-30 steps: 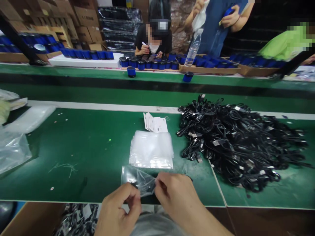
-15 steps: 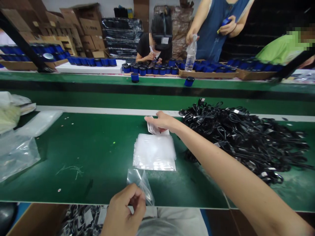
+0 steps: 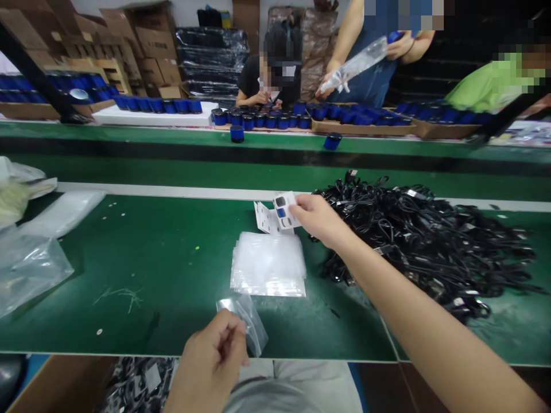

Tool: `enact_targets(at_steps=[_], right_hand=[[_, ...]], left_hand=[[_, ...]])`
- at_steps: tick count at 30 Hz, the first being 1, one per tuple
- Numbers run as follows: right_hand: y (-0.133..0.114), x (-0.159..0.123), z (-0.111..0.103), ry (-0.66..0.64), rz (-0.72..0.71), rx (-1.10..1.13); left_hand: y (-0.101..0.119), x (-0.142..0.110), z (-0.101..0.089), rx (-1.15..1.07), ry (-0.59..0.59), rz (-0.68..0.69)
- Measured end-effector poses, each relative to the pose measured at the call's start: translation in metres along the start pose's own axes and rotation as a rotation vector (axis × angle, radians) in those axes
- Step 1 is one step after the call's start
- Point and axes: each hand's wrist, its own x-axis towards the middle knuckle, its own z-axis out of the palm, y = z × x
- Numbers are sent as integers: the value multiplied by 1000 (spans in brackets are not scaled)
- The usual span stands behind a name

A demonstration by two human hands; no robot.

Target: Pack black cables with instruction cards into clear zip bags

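My left hand (image 3: pixel 213 358) is closed near the table's front edge, pinching a small clear plastic bag (image 3: pixel 247 321) that hangs open. My right hand (image 3: pixel 316 218) reaches forward over the green table (image 3: pixel 142 269) and pinches a small white printed card (image 3: pixel 284 207), lifted off a little stack of cards (image 3: pixel 264 219). A flat stack of clear bags (image 3: pixel 269 264) lies between my two hands. A big heap of coiled black cables (image 3: pixel 422 241) sits just right of my right hand.
Clear plastic bags (image 3: pixel 34 252) lie at the table's left end. A carton of packed cables (image 3: pixel 129 381) stands below the front edge. Beyond a green conveyor (image 3: pixel 172 143), other people work over trays of blue round speakers (image 3: pixel 267 117). Two blue speakers (image 3: pixel 236 133) stand on the conveyor.
My right hand left the bag, reached to the card stack, and now lifts one card. The left hand kept hold of the bag.
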Motion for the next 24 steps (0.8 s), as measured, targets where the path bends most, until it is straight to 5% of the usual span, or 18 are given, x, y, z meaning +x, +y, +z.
enact_targets(at_steps=[2, 4, 7, 10, 15, 17, 20, 22, 24], right_hand=[[-3, -45, -8, -64, -76, -41], [-1, -91, -7, -318, -177, -146], [13, -138, 16, -513, -223, -287], [30, -157, 51, -373, -223, -192], [46, -177, 86, 76, -11, 161], [49, -184, 90, 14, 143, 379], [52, -188, 90, -315, 355, 555], [53, -186, 85, -278, 288, 422], [54, -183, 78, -42, -15, 173]], left_hand=[[3, 0, -2, -89, 1, -70], [4, 1, -3, -169, -20, -96], [4, 3, -1, -199, -47, -82], [2, 5, 4, -43, 74, 11], [3, 7, 10, 123, 322, 110], [4, 7, 10, 118, 366, 102], [6, 6, 8, 104, 392, 110], [7, 5, 7, 110, 391, 135], [8, 3, 6, 173, 395, 184]])
